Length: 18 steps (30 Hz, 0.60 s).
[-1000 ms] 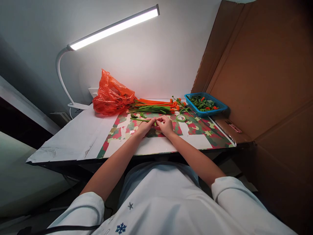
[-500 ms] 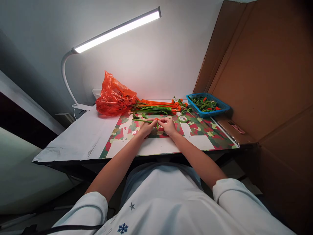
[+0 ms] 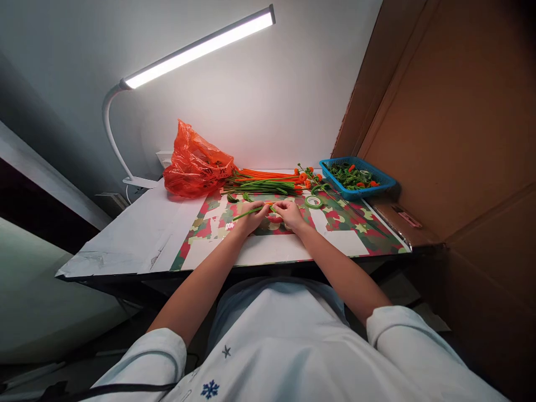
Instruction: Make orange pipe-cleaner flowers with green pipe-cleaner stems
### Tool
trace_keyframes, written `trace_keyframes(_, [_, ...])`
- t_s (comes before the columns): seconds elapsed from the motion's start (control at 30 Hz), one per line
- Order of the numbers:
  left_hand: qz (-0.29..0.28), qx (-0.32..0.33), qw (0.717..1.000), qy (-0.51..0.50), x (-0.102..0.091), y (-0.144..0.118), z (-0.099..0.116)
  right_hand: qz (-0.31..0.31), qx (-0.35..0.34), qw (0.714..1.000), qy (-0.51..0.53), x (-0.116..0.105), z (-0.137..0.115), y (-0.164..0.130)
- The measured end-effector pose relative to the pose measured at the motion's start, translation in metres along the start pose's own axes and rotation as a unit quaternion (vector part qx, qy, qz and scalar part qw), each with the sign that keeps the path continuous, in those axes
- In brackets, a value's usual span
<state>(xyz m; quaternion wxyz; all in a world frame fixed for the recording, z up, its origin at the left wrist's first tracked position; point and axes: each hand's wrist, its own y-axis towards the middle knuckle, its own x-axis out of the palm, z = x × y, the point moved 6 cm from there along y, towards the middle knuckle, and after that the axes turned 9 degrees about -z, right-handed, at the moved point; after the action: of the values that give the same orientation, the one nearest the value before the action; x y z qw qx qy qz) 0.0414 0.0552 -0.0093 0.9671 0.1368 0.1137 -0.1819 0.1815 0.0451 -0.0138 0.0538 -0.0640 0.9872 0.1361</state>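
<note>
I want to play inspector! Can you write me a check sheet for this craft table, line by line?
Surface: white table with a red-and-green patterned mat.
Job's things: a green stem pinched between both hands.
Clutter: orange bag, pile of green and orange stems, tape roll, blue basket of small green and orange pieces.
Hands: left hand and right hand both grip the stem, close together.
Cables: a dark cord by the left sleeve.
Surroundings: lit desk lamp, cardboard wall on the right.

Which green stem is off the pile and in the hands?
The single green stem pinched between the left hand and right hand, angled over the camouflage mat. The other stems lie bundled behind, beside the orange bag.
</note>
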Motion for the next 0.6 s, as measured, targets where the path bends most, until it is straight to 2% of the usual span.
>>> trace_keyframes(0.3, [-0.002, -0.018, 0.998, -0.063, 0.006, 0.004, -0.003, 0.045, -0.056, 0.996, -0.059, -0.005, -0.019, -0.006])
trace_keyframes(0.6, [0.048, 0.059, 0.997, 0.029, -0.002, -0.006, 0.019, -0.020, 0.002, 1.000, -0.001, 0.002, -0.001, 0.001])
